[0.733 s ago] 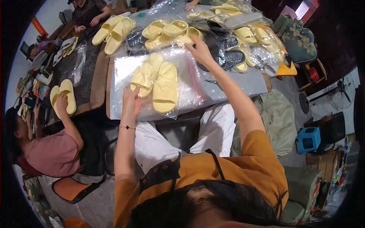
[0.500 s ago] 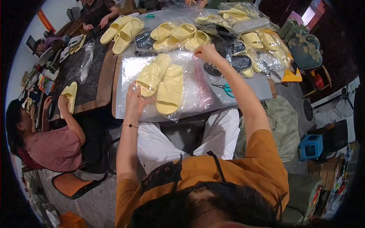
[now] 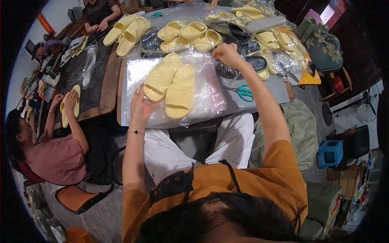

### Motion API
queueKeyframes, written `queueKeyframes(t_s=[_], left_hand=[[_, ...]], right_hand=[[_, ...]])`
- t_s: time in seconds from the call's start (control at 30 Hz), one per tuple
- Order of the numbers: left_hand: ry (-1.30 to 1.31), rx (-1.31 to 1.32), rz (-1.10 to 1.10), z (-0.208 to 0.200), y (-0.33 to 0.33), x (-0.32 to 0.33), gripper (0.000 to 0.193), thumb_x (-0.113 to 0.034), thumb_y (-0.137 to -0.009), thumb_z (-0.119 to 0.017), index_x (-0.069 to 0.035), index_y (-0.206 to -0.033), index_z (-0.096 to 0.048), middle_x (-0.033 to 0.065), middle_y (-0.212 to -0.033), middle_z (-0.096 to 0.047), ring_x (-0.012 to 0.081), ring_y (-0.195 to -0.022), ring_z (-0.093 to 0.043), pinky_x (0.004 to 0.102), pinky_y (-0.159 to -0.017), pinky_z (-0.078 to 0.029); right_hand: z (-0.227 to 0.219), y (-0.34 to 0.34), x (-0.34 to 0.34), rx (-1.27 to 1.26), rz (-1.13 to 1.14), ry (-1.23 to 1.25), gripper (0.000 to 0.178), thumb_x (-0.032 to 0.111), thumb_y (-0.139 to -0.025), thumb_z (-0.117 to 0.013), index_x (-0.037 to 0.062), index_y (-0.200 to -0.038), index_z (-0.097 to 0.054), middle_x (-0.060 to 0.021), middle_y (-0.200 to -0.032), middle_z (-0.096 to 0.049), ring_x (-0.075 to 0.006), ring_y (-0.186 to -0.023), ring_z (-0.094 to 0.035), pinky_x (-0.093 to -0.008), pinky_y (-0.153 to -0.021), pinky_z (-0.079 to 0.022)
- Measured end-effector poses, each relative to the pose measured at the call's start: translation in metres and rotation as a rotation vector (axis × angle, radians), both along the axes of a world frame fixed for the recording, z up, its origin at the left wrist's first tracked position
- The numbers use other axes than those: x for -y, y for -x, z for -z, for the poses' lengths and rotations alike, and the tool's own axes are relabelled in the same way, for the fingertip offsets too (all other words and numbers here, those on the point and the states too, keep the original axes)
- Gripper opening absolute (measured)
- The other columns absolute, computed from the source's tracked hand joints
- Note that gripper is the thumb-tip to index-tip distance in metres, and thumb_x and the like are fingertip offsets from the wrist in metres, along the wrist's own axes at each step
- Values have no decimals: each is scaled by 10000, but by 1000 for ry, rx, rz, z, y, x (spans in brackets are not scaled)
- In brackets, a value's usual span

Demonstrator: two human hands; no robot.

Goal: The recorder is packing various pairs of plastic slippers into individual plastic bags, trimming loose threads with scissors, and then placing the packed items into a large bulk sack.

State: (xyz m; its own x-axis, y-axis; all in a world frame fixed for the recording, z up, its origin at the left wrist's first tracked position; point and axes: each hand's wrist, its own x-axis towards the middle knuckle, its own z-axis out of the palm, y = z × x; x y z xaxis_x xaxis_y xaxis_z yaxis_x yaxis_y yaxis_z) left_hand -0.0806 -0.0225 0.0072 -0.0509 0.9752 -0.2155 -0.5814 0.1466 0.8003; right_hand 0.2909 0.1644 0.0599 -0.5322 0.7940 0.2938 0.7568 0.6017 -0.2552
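A pair of pale yellow slippers (image 3: 179, 95) lies side by side on the near part of the table, with clear plastic about them. My left hand (image 3: 141, 106) is closed round the left slipper's toe end, fingers along its outer side and thumb near its front. Beyond and to the right, my right hand (image 3: 229, 56) is closed in a pinch on the edge of a clear plastic bag (image 3: 200, 67). Some of its fingertips are hidden. Below the right wrist lie teal-handled scissors (image 3: 244, 93), beside a pinkish plastic strip (image 3: 216, 91).
Several yellow slippers (image 3: 190, 34) line the table's far side, with bagged yellow and black ones (image 3: 256, 62) at the right. A co-worker in a pink shirt (image 3: 58, 160) handles a yellow slipper at the left table; another person (image 3: 101, 16) works farther back. A blue stool (image 3: 330, 154) stands right.
My right hand has shifted slightly right. Plastic around the slipper pair has moved, and the slippers look less wrinkled over. The co-worker at left has laid a hand over their slipper.
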Motion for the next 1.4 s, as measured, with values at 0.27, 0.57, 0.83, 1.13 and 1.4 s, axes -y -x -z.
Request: queueKeyframes(t_s=[0.27, 0.57, 0.83, 1.13, 1.4], left_hand=[[-62, -81, 9, -22, 36, -41, 410, -236, -1093, -288, -56, -1459, -335, 223, -1390, -497, 382, -1191, -594, 580, -917, -557], [9, -693, -37, -21, 89, -85, 632, -286, -966, -636, -108, -1493, -336, 68, -1095, -565, 175, -901, -521, 358, -753, -473], [85, -834, -32, -10, 87, -63, 637, -285, -970, -639, -125, -1505, -333, 60, -1158, -588, 192, -1026, -549, 378, -828, -474], [98, -865, -140, 6, 77, -98, 512, -269, -967, -647, 0, -1356, -453, 133, -962, -628, 180, -774, -608, 334, -626, -491], [-23, -734, -251, 34, 106, -114, 184, -135, -970, -608, -10, -839, -571, 39, -607, -540, 135, -415, -472, 290, -380, -349]], right_hand=[[-69, -3, 85, -280, -252, -257, 167, -2, -777, -717, 62, -930, -734, -55, -898, -694, -221, -865, -646, -339, -773, -497], [-40, 11, 159, -232, -313, 251, 207, 74, -881, -698, 28, -1081, -717, -108, -995, -691, -263, -886, -672, -342, -780, -529], [-24, 24, 109, -215, -83, -73, 233, 225, -907, -650, 45, -1028, -734, -145, -970, -699, -359, -880, -655, -466, -789, -500], [18, 34, 32, -374, 226, 547, 375, 276, -784, -766, 0, -1037, -731, -147, -824, -739, -207, -694, -711, -339, -701, -557], [34, 8, 114, -848, 341, 568, 133, 109, -833, -670, -10, -879, -710, -99, -662, -689, -168, -539, -640, -320, -546, -507]])
